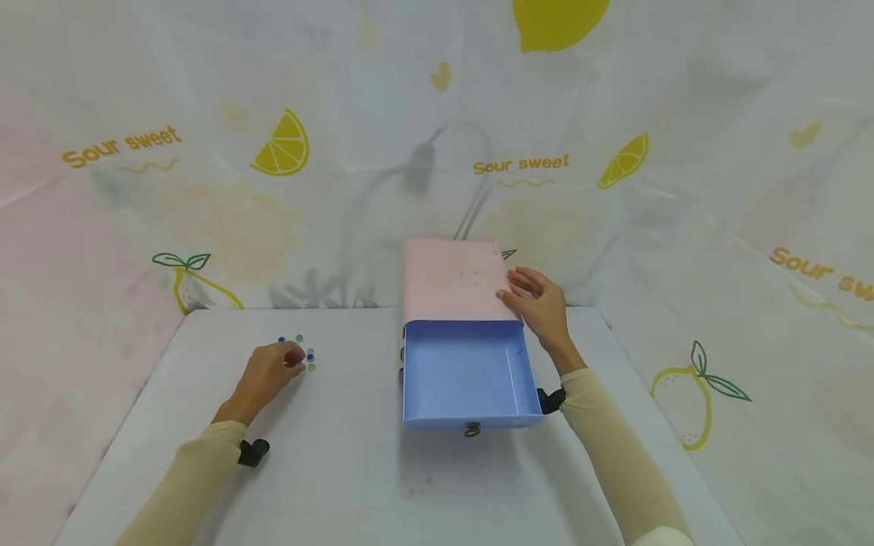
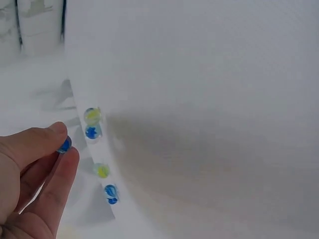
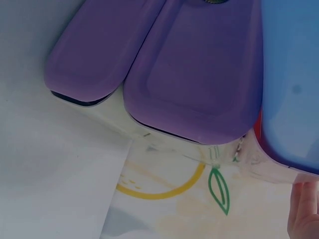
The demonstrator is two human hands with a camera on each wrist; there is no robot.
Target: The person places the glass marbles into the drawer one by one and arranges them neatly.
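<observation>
On the left of the table, my left hand [image 1: 269, 375] pinches a blue glass marble [image 2: 65, 145] between thumb and fingertips. Beside those fingers lie several loose marbles, among them a yellow-green marble [image 2: 92, 116] and a blue marble [image 2: 111, 194]. A small cabinet with a pink top [image 1: 451, 280] stands right of centre, its blue top drawer [image 1: 437, 422] pulled out. My right hand [image 1: 542, 307] rests at the right side of the cabinet, thumb on the edge of the top and fingers loosely bent. In the right wrist view only some fingers [image 3: 303, 206] show.
Two lower drawer fronts are purple; one purple drawer front [image 3: 194, 74] sits directly beside the blue drawer. A metal ring pull [image 1: 472, 430] hangs on the blue front. A lemon-printed cloth [image 1: 382, 189] hangs behind and around the white table [image 1: 341, 470].
</observation>
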